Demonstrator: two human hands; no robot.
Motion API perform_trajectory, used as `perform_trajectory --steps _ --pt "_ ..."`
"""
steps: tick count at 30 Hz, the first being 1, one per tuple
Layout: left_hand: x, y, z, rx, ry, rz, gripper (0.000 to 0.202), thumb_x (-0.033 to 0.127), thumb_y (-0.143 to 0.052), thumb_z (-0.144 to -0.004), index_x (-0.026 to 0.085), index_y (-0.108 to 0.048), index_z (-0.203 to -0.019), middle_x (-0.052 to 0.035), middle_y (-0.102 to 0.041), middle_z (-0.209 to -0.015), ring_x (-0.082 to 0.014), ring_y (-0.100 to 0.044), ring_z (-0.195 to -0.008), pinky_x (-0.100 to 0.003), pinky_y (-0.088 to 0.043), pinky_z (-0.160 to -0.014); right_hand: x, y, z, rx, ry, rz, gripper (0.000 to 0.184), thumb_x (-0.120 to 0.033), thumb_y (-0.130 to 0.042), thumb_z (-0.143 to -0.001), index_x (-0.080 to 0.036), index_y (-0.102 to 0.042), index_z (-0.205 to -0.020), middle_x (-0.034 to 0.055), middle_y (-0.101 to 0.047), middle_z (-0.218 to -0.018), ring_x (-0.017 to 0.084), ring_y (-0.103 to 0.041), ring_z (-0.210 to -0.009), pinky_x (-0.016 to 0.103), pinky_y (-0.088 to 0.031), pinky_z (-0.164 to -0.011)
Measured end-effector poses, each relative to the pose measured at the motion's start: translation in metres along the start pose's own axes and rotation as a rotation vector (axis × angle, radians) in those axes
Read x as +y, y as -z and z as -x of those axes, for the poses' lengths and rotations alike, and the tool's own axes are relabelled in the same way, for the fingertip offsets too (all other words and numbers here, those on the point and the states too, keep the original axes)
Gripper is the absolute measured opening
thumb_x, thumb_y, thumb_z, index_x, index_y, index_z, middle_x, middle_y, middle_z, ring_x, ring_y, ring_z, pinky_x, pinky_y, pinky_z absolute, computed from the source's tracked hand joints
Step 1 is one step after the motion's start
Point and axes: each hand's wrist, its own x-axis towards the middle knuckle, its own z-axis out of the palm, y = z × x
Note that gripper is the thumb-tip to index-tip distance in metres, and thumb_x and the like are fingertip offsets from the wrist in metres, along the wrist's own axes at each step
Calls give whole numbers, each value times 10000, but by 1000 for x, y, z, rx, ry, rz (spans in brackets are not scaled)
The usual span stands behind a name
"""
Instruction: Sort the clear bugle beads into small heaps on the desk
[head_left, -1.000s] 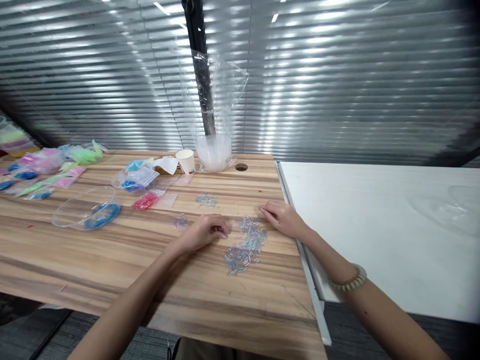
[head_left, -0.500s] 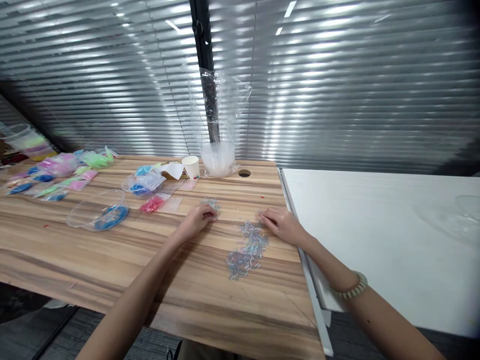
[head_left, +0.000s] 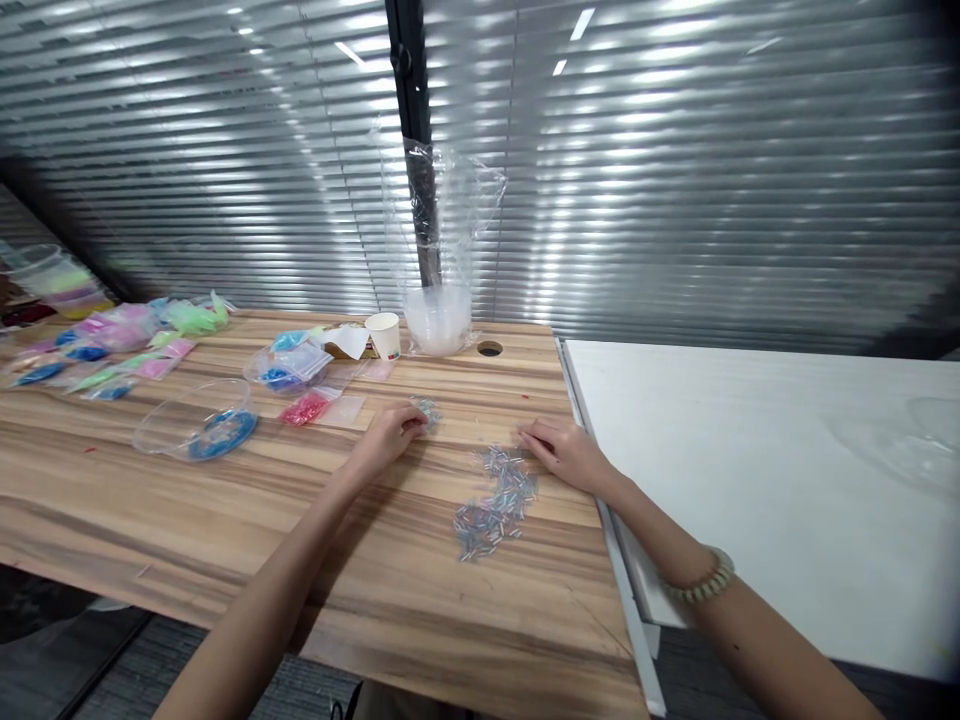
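Note:
My left hand (head_left: 391, 437) rests on the wooden table with its fingers curled together at the near-left edge of a small pile of tube beads (head_left: 429, 410). Whether any bead is between those fingertips is too small to see. Right of the middle, a larger, curving pile of clear, shimmering tube beads (head_left: 495, 510) lies loose on the wood. Just right of that pile's far end is my right hand (head_left: 564, 450), thumb and fingers pressed together. What it pinches, if anything, cannot be made out. A beaded bracelet (head_left: 705, 582) circles the right wrist.
A round clear tub (head_left: 196, 420) with blue contents stands left, near a bag of red beads (head_left: 306, 407). Farther back are a paper cup (head_left: 384, 337) and a bagged white container (head_left: 437, 318). Colourful packets (head_left: 124, 328) cover the far left. A white table (head_left: 750, 450) adjoins at right.
My left hand has shifted slightly left, so more of the small bead pile shows. My right hand has stayed nearly still, fingers still together.

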Motion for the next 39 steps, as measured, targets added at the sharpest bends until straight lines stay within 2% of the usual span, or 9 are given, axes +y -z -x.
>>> perform_trajectory --steps 5,10,16,25,39 --pt "7 7 9 -141 -27 -31 154 88 -518 -810 160 -651 -777 -45 -640 -825 -176 -586 -804 -268 -445 -750 -2 1 0 -10 -8 10 279 -241 -369 -954 -175 -623 -859 54 -656 -793 174 -595 -726 284 -447 -665" --pt "11 0 10 -112 -98 -72 233 178 -414 -906 149 -645 -898 -82 -598 -906 -196 -556 -869 -313 -443 -804 -2 0 0 -23 -12 4 284 -252 -363 -956 -176 -618 -856 52 -648 -783 166 -593 -713 276 -445 -654" --pt "7 -8 8 -92 -139 -138 254 179 -366 -922 150 -612 -978 -89 -558 -946 -206 -527 -912 -344 -435 -844 -2 0 0 -27 -1 3 278 -241 -361 -953 -173 -618 -872 56 -656 -815 173 -600 -741 286 -447 -671" --pt "8 -9 9 -74 -154 -171 215 208 -406 -923 166 -611 -974 -82 -559 -959 -205 -530 -917 -342 -438 -846 -5 3 0 -32 -22 -1 271 -233 -371 -949 -169 -630 -900 56 -668 -832 178 -607 -737 286 -451 -660" --pt "15 -5 10 -123 -160 -198 237 259 -409 -937 149 -618 -958 -89 -574 -942 -199 -546 -900 -334 -443 -835 -5 5 -2 -78 -49 20 260 -231 -383 -947 -168 -630 -897 58 -663 -834 181 -603 -749 285 -442 -668"
